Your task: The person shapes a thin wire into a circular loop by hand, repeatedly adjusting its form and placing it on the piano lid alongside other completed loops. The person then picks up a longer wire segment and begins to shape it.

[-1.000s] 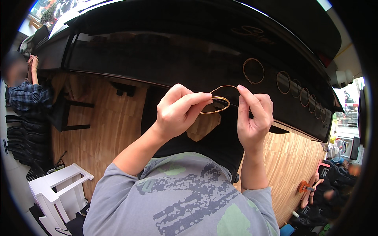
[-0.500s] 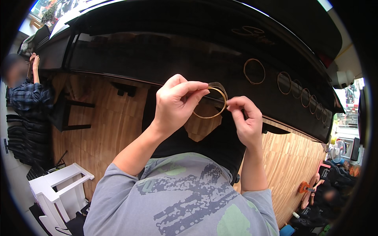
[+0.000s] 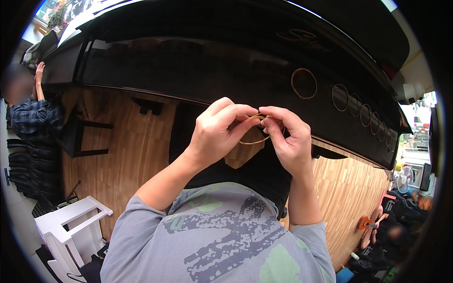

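Note:
A thin golden coiled guitar string [image 3: 253,143] is held up in front of my body, just off the front edge of a glossy black piano [image 3: 155,61]. My left hand [image 3: 214,129] pinches the top of the loop between thumb and fingers. Meeting it from the other side, my right hand [image 3: 290,137] pinches the same coil, its fingertips nearly touching the left ones. The fingers hide the top of the coil; its lower arc hangs free below them. Another coil [image 3: 292,85] lies on the piano, and several more coils [image 3: 332,97] form a row toward its right end.
At the left, a person in a checked shirt [image 3: 35,115] has a hand by the piano's end. A black stool [image 3: 94,125] and a white wooden stand [image 3: 63,231] are on the wood floor [image 3: 127,137]. Lower right, another person is beside a small orange stringed instrument [image 3: 363,222].
My right hand has moved left and up from the coil's right side to its top, beside my left fingers. My left hand has shifted slightly right and down with the coil.

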